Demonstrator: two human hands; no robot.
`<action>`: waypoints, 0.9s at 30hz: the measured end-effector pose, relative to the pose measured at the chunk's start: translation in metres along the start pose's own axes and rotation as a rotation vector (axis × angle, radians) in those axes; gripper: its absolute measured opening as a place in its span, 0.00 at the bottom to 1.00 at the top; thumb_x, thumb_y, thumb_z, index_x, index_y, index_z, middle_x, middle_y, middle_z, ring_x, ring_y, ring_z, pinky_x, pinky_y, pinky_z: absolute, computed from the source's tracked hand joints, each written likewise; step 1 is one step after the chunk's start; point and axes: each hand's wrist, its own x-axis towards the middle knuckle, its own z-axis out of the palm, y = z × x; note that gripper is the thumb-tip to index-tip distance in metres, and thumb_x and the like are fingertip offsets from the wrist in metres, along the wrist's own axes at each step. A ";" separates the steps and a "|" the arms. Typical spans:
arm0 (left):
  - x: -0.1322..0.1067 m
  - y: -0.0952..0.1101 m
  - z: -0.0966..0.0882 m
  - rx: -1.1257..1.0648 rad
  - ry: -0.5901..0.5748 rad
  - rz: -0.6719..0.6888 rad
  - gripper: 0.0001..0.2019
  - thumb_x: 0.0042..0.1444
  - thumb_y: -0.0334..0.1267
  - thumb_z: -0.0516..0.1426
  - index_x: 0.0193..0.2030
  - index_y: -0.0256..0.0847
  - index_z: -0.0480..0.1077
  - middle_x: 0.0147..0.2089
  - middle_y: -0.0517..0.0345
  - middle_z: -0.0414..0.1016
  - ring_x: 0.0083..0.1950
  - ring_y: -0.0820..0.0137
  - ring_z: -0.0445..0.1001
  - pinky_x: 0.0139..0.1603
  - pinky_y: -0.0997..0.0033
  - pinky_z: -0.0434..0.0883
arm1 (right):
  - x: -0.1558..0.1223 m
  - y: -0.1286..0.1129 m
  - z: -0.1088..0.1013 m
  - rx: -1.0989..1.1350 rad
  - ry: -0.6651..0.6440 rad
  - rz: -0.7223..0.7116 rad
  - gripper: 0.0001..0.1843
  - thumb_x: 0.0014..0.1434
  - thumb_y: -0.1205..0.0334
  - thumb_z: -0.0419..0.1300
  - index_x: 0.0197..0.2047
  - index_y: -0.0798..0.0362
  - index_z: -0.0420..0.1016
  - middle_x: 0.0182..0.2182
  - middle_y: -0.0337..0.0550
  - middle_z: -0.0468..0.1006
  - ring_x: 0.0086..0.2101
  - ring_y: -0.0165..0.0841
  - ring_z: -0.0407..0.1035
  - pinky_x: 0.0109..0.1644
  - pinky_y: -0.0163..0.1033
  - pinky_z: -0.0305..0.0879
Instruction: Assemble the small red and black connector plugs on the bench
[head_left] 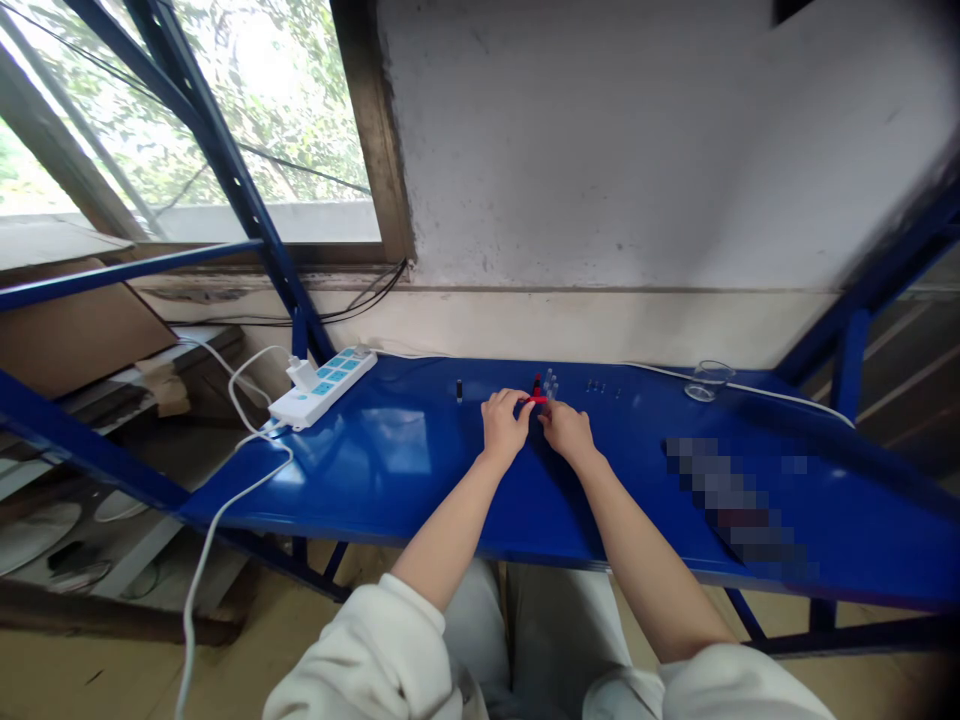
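My left hand (pixel 505 424) is closed in a pinch on the left end of a small red piece (pixel 538 400), too small to identify further. At its other end, the fingers of my right hand (pixel 568 430) are closed against the same piece. Just behind my hands stands a small red and black object (pixel 537 382). Beside it, several little clear tubes (pixel 551 381) stand together. Off to the left of my left hand, a short black cylinder (pixel 459 390) stands upright on the blue table (pixel 450 460).
Several tiny clear parts (pixel 596 386) lie right of the tubes. A clear glass cup (pixel 707 382) is near the back right. A white power strip (pixel 322 388) with a plug and cable occupies the left end. A blurred dark patch (pixel 731 500) lies at right.
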 end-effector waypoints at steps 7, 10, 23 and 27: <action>0.000 0.000 0.000 -0.014 0.045 -0.024 0.09 0.57 0.38 0.50 0.40 0.40 0.69 0.39 0.54 0.72 0.41 0.68 0.68 0.43 0.66 0.60 | -0.003 -0.004 -0.005 -0.009 -0.016 -0.038 0.09 0.59 0.66 0.48 0.42 0.54 0.64 0.40 0.49 0.73 0.40 0.36 0.68 0.40 0.40 0.54; 0.000 -0.001 0.000 -0.019 0.054 0.005 0.12 0.58 0.38 0.49 0.45 0.41 0.68 0.39 0.54 0.73 0.41 0.68 0.68 0.44 0.66 0.61 | -0.004 -0.005 -0.005 -0.017 -0.016 -0.054 0.09 0.59 0.67 0.47 0.43 0.55 0.63 0.40 0.50 0.74 0.39 0.36 0.68 0.40 0.40 0.53; -0.003 0.000 0.002 -0.009 -0.013 0.157 0.13 0.59 0.39 0.47 0.45 0.43 0.69 0.42 0.55 0.71 0.43 0.69 0.67 0.46 0.67 0.63 | -0.004 -0.007 -0.008 -0.043 0.010 -0.066 0.11 0.60 0.63 0.46 0.44 0.56 0.63 0.36 0.51 0.76 0.38 0.38 0.70 0.40 0.40 0.52; -0.001 -0.004 0.006 -0.083 -0.010 0.154 0.10 0.57 0.37 0.49 0.40 0.41 0.70 0.40 0.55 0.72 0.41 0.70 0.68 0.45 0.68 0.65 | -0.005 -0.008 -0.011 -0.042 0.017 -0.084 0.11 0.60 0.63 0.46 0.43 0.55 0.64 0.36 0.49 0.76 0.38 0.37 0.70 0.40 0.39 0.52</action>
